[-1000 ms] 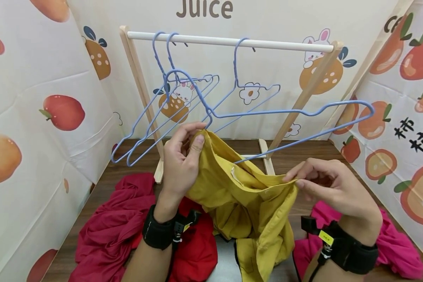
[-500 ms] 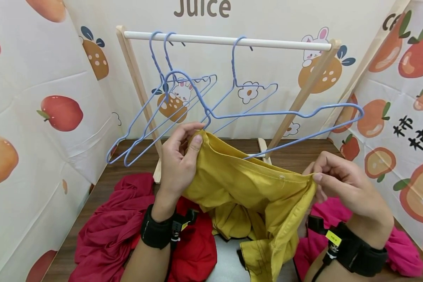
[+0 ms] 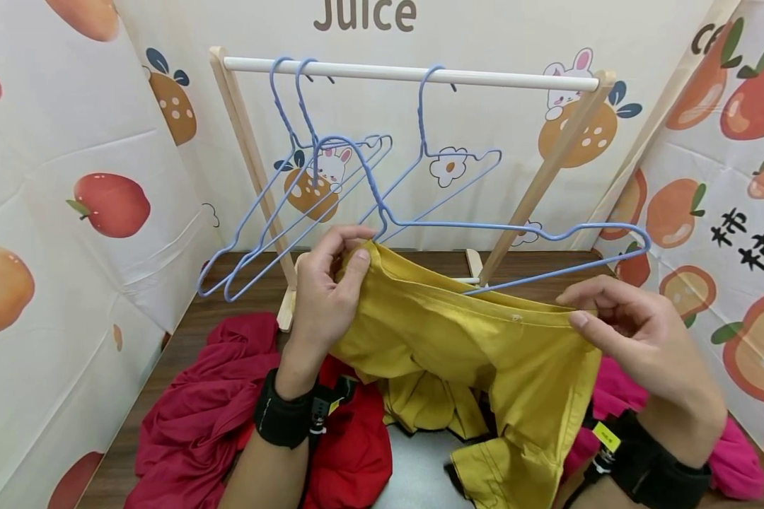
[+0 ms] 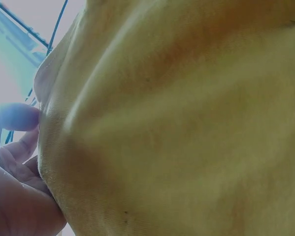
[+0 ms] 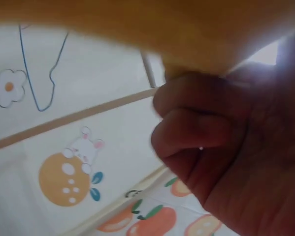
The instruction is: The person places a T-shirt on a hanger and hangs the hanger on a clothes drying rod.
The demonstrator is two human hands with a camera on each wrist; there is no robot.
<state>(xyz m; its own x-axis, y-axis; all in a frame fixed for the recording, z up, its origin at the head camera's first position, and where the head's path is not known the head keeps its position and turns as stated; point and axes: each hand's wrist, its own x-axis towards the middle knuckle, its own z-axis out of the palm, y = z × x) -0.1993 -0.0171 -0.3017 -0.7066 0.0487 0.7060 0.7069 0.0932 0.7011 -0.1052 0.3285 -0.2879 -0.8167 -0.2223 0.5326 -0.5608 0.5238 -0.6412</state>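
A yellow garment (image 3: 446, 339) hangs stretched between both hands, its stitched band edge uppermost. My left hand (image 3: 331, 290) pinches the left end of that band, at the neck of a blue wire hanger (image 3: 458, 225). The hanger's right arm sticks out above the cloth, and part of its bottom bar goes down behind the band's front layer. With thumb and fingers my right hand (image 3: 637, 332) pinches the band's right end. Cloth (image 4: 162, 123) fills most of the left wrist view. Curled fingers (image 5: 191, 132) meet the cloth's edge in the right wrist view.
Behind stands a wooden rack with a white rail (image 3: 382, 72), bearing several blue hangers. Dark red cloth (image 3: 216, 403) and bright red cloth (image 3: 350, 438) lie at left, pink cloth (image 3: 732, 452) at right. Fruit-print sheets (image 3: 102, 283) enclose the sides and back.
My right hand has moved right with the band's end, drawing the band out straighter and wider. The hanger has tipped, its right end lower and further left. The left hand has barely moved.
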